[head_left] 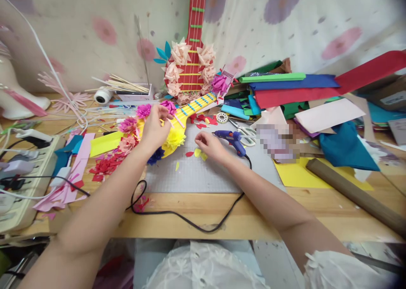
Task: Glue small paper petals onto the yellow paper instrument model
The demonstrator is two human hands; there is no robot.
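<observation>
My left hand is over the body of a small yellow guitar, its fingers parted and bent above the paper flowers. A magenta paper flower sits just beside its fingertips, and a yellow paper flower lies below them. My right hand hovers over the grey cutting mat with thumb and fingers pinched together. Whether something small is between them does not show. Beneath it lie yellow paper petals and a red petal. A blue glue gun rests right of this hand.
Scissors and a tape roll lie behind the glue gun. Its black cord loops along the front edge. A red guitar stands against the curtain. Coloured paper is piled right; a power strip sits left.
</observation>
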